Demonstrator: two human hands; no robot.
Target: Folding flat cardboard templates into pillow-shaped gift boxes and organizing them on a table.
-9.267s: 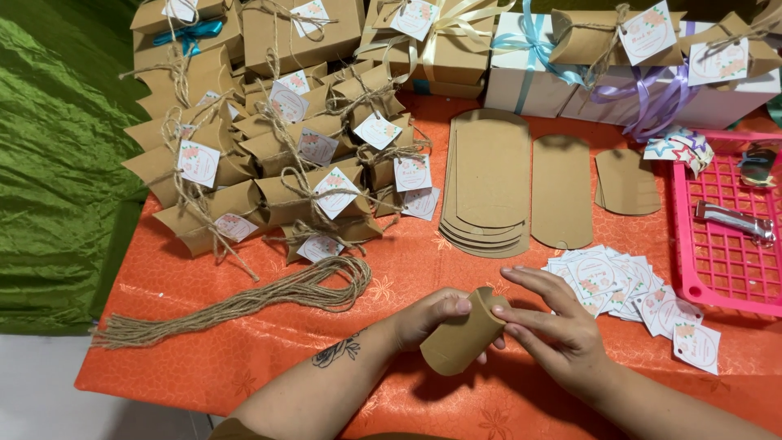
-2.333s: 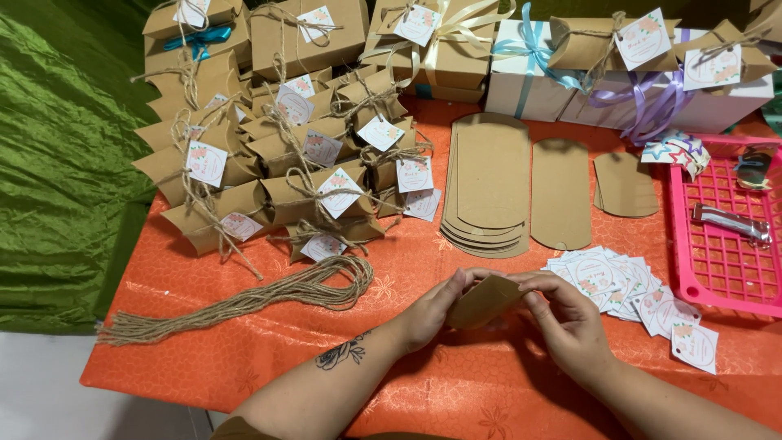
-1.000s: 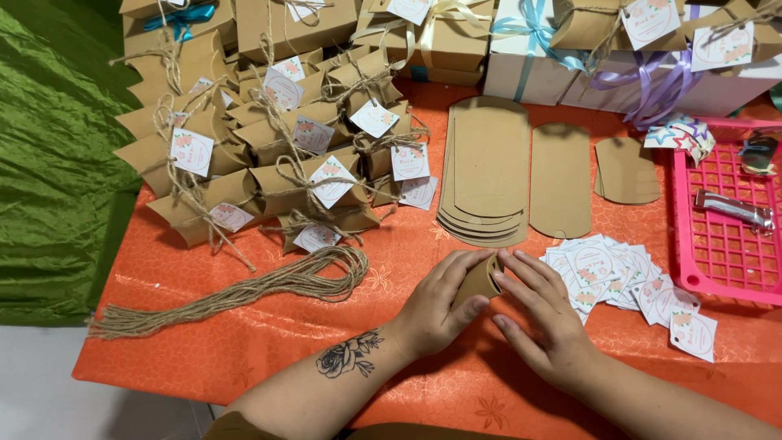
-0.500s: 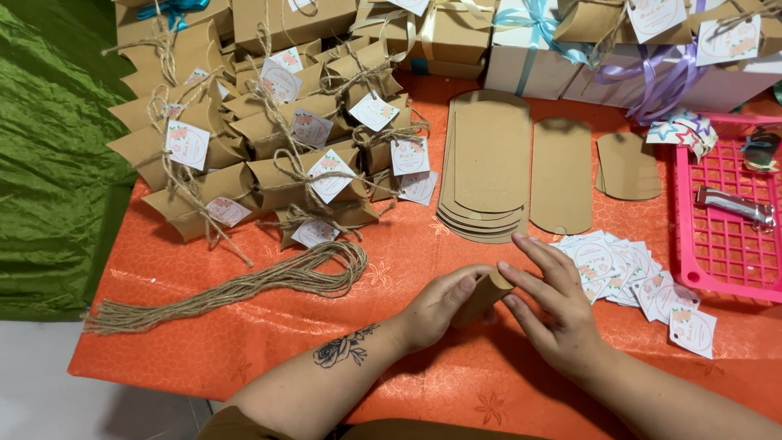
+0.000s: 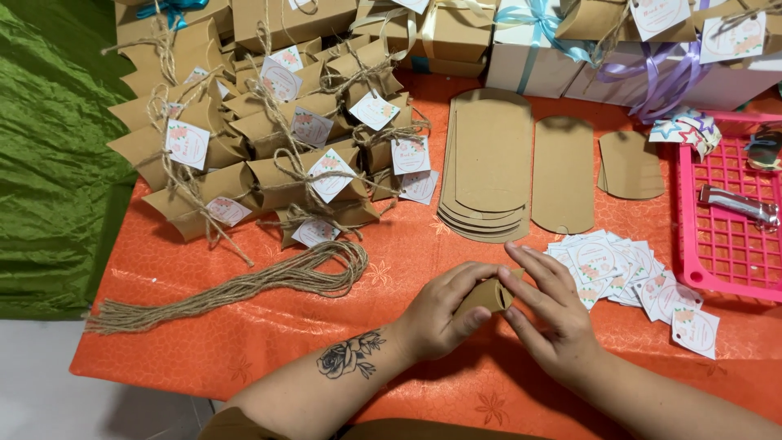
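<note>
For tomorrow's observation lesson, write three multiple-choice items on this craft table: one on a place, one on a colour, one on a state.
1. Where does the bundle of brown jute twine lie?
A. left of the hands
B. inside the basket
C. on the flat cards

2. What colour is the plastic grid basket?
A. green
B. pink
C. white

3. How is the small brown cardboard pillow box kept?
A. lying alone
B. tied with ribbon
C. held between both hands

Answers: 1 A, the twine sits on the orange tablecloth to their left; 2 B, its grid is bright pink; 3 C, left hand and right hand pinch it.

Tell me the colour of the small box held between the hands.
Plain kraft brown, seen in the head view: the small box sits between left hand and right hand.
</note>
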